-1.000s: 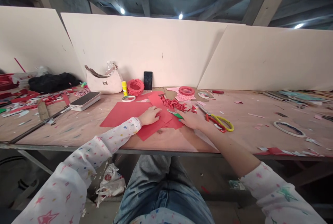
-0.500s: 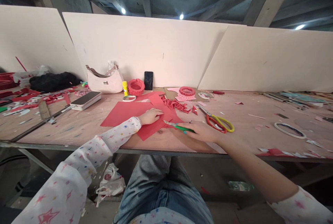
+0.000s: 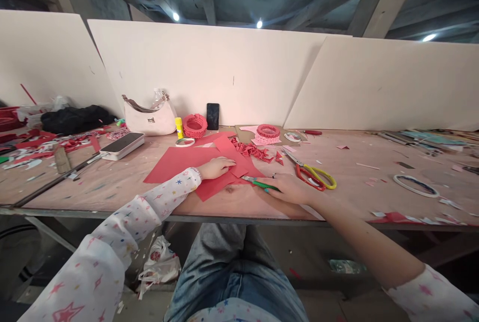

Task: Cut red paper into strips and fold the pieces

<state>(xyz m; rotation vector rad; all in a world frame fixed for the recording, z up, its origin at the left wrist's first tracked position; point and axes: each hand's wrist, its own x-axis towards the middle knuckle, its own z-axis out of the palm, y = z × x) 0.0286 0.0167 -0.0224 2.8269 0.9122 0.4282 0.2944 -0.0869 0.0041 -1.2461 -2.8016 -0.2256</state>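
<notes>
My left hand [image 3: 217, 167] lies on the red paper sheets [image 3: 173, 161], fingers stretched out and pressing on them near a folded strip. In my right hand [image 3: 290, 188] is a green utility knife [image 3: 264, 184], its metal tip pointing left, close to the right edge of the red paper. Whether the tip touches the paper I cannot tell. Just behind the hands lies a heap of small folded red paper pieces [image 3: 251, 149]. Large scissors [image 3: 315, 176] with red and yellow handles rest to the right of my right hand.
Along the back stand a glue stick [image 3: 179, 128], a red woven paper ring [image 3: 195, 126], a phone [image 3: 213, 116] and a white handbag [image 3: 148, 118]. A white pencil case [image 3: 122, 146] sits at the left, a tape roll [image 3: 416, 185] at the right. Paper scraps litter both sides.
The utility knife has drawn back slightly to the right, its tip away from my left fingers. My left hand stays on the paper in nearly the same place.
</notes>
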